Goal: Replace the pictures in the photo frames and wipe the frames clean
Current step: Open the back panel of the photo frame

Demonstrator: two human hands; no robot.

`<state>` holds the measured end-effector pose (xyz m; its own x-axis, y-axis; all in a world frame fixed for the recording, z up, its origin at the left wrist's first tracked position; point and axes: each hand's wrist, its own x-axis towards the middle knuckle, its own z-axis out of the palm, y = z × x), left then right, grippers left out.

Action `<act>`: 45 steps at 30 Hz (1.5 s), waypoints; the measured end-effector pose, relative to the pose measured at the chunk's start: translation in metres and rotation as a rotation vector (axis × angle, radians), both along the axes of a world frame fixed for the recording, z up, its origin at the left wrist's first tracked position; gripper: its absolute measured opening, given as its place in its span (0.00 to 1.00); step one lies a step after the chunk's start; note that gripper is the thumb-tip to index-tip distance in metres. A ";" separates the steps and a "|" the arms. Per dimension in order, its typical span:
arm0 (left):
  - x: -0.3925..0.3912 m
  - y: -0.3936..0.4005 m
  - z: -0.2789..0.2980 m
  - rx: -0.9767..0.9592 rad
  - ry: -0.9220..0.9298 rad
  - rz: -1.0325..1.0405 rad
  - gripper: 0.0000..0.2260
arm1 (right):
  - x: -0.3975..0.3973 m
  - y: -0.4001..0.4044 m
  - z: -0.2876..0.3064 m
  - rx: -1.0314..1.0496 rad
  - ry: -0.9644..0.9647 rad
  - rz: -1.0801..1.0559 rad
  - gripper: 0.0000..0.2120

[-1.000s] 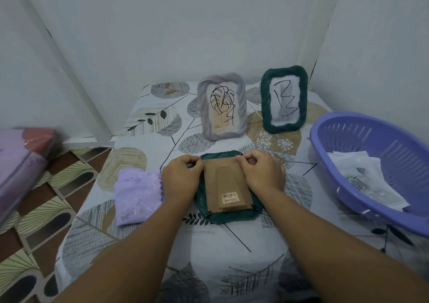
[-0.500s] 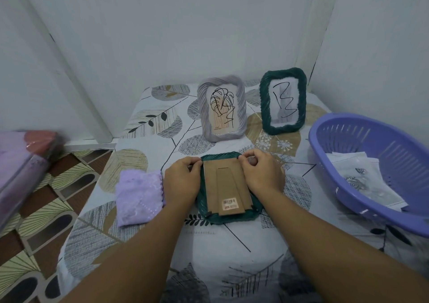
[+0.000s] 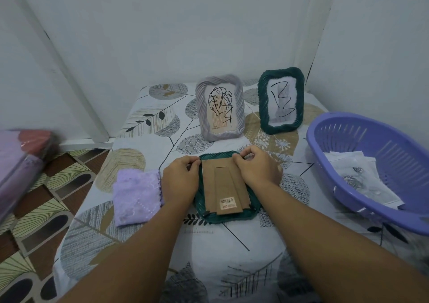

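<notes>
A dark green photo frame (image 3: 249, 214) lies face down on the patterned tablecloth (image 3: 209, 244), its brown cardboard backing (image 3: 224, 186) with a barcode sticker facing up. My left hand (image 3: 180, 182) pinches the backing's top left corner. My right hand (image 3: 257, 169) pinches its top right corner. Behind stand a grey frame (image 3: 219, 110) with a leaf drawing and a second green frame (image 3: 281, 99) with a scribbled picture. A folded lilac cloth (image 3: 137, 197) lies just left of my left hand.
A purple plastic basket (image 3: 380, 144) at the right holds several printed pictures (image 3: 361, 179) in clear sleeves. White walls close off the back and right. The table's left edge drops to a patterned floor (image 3: 46, 198). A blurred purple and red object (image 3: 21, 161) sits at far left.
Both hands keep their pinch on the backing's top corners. The backing's upper edge has shifted slightly within the green frame. Nothing else has moved.
</notes>
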<state>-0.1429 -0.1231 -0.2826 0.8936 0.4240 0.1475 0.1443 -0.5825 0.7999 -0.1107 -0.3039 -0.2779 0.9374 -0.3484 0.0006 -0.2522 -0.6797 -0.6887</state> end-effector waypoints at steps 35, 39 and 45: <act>-0.001 0.016 0.034 0.183 -0.012 -0.194 0.08 | -0.033 -0.035 -0.002 0.175 -0.221 0.285 0.05; -0.042 0.018 0.039 0.132 -0.011 -0.337 0.04 | -0.060 -0.043 0.004 0.194 -0.228 0.410 0.04; -0.086 0.025 0.018 -0.011 0.096 -0.565 0.04 | -0.088 -0.052 0.001 0.211 -0.139 0.563 0.05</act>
<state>-0.2285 -0.0983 -0.2644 0.9911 -0.1221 0.0533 -0.1150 -0.5822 0.8049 -0.1991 -0.3558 -0.2769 0.9735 0.1941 0.1206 0.2073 -0.5279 -0.8236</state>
